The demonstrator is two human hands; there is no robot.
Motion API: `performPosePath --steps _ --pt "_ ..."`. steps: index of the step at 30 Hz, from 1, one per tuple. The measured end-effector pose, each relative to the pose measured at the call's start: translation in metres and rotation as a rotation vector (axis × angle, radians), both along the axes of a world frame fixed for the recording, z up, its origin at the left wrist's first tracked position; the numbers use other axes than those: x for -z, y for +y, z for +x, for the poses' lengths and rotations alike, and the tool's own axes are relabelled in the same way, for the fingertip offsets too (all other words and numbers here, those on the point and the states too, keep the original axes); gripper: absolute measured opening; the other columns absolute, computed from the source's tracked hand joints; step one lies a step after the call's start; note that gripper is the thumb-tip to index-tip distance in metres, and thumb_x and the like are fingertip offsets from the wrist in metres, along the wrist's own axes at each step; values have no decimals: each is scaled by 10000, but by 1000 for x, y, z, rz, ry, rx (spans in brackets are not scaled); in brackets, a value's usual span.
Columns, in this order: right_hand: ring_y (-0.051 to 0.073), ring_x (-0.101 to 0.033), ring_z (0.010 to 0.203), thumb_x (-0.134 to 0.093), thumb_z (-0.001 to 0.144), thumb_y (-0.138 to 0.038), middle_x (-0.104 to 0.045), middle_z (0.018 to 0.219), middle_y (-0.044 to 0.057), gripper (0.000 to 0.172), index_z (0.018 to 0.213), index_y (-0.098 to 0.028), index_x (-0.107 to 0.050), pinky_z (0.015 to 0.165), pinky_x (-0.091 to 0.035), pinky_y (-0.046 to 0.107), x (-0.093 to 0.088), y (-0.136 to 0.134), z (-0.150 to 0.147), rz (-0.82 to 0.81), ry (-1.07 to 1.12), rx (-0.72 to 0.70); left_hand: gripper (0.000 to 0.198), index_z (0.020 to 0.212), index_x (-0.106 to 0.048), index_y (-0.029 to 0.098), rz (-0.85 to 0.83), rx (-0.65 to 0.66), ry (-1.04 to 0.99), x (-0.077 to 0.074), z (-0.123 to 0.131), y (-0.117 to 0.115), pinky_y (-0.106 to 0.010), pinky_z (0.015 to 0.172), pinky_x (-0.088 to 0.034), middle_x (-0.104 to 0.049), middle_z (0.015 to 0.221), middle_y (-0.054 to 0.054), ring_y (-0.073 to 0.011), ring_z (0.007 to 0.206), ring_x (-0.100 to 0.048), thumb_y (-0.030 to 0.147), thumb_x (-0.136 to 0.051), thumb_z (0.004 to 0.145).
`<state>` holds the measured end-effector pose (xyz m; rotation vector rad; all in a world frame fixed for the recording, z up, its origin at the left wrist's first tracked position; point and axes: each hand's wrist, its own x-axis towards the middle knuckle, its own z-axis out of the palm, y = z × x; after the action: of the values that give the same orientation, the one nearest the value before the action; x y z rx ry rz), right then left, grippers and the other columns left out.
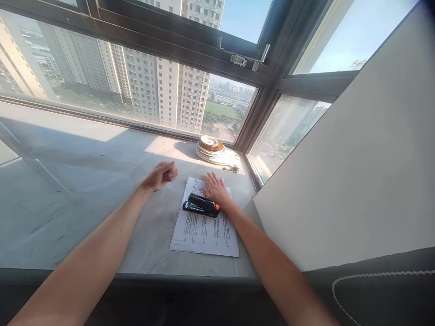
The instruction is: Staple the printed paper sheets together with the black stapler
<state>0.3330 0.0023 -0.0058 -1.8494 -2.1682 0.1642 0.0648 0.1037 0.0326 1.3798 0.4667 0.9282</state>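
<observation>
My right hand (216,189) lies palm down with fingers spread on the top part of a stack of printed paper sheets (204,240). On the sheets, just left of my right wrist, rests a black stapler (201,205) with an orange tip at its right end. My left hand (161,176) is closed in a fist, left of the paper's upper corner and apart from both paper and stapler. What the curled fingers hold, if anything, is hidden.
Everything lies on a grey windowsill (102,181). Behind the paper stands a pile of plates or round lids (211,151), with a small dark tangled item (231,169) in front. A window frame (190,50) runs along the back; a white panel (350,181) slopes down at right.
</observation>
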Motion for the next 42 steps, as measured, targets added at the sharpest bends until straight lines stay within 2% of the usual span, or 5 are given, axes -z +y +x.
performPosePath --steps 11,20,26,31,42 --pt "284 -197 1616 -493 1069 -325 -373 1686 87 486 1547 -236 -481 1284 -171 628 1 7 -9 20 73 -124 221 953 -754 227 902 -320 757 25 34 2 -396 862 -466 -667 897 -82 -267 905 -591 377 -593 931" --pt "225 -656 1044 -335 1123 -484 -741 1050 63 486 1029 -222 -734 952 -518 368 -45 -22 -14 236 574 -198 221 1041 -735 221 927 -217 915 31 37 0 -479 988 -442 -700 1102 -110 -315 1073 -616 333 -569 948" --pt "256 -669 962 -731 942 -458 -724 1123 66 323 1177 -249 -655 793 -485 336 -62 -55 -45 87 213 -513 298 1134 -711 225 895 -276 944 30 46 -15 -497 1015 -426 -674 1149 -124 -345 1133 -595 438 -590 964" --pt "248 -663 771 -710 950 -328 -735 929 50 281 1207 -252 -624 714 -436 333 -55 -56 -43 53 55 -472 336 1172 -697 217 886 -253 992 28 52 -23 -516 1026 -425 -670 1166 -136 -364 1160 -591 435 -664 919" --pt "308 -611 1117 -551 1034 -234 -708 1169 97 300 1330 -252 -597 926 -410 425 -59 -31 17 426 86 34 204 992 -719 209 1040 -183 1042 7 48 -28 -512 973 -405 -722 1092 -120 -330 1057 -627 363 -654 874"
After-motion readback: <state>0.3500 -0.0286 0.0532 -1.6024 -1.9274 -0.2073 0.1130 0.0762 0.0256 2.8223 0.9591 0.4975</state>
